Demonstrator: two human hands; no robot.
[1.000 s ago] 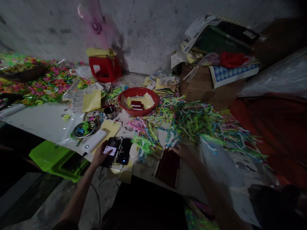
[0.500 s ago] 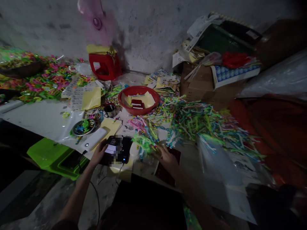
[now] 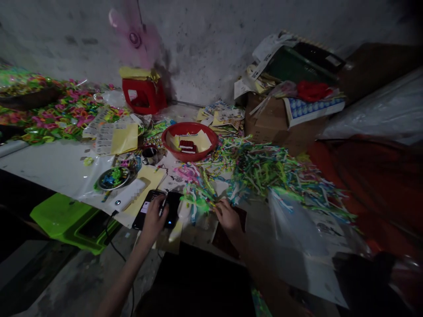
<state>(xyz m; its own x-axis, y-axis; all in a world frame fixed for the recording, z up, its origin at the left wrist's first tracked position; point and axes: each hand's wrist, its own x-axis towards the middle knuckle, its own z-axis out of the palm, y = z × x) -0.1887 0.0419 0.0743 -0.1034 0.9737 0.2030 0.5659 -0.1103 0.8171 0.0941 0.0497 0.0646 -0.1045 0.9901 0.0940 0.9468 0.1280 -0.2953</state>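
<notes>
My left hand point(image 3: 155, 218) lies over two dark phones side by side, its fingers stretched across the gap between them. The left phone point(image 3: 145, 209) has a lit patch on its screen; the right phone point(image 3: 172, 207) is black with a small blue light. My right hand point(image 3: 228, 216) is curled at the front end of a loose bunch of bright green, white and blue strips point(image 3: 200, 200). Its fingertips meet around something thin, too dim to make out. Under that hand lies a dark red flat item point(image 3: 239, 220). Between the hands sits a white rounded object point(image 3: 183, 210).
A white power bank point(image 3: 129, 196) with a cable lies beside a metal dish of coloured pieces point(image 3: 114, 177). Behind are a metal cup point(image 3: 150, 155) and a red basin point(image 3: 190, 154). A heap of strips point(image 3: 267, 169) spreads right, before a cardboard box point(image 3: 264, 119).
My left hand has moved right, from the left phone's edge to over the gap between the phones. My right hand has stayed nearly in place by the strips. The view has shifted slightly.
</notes>
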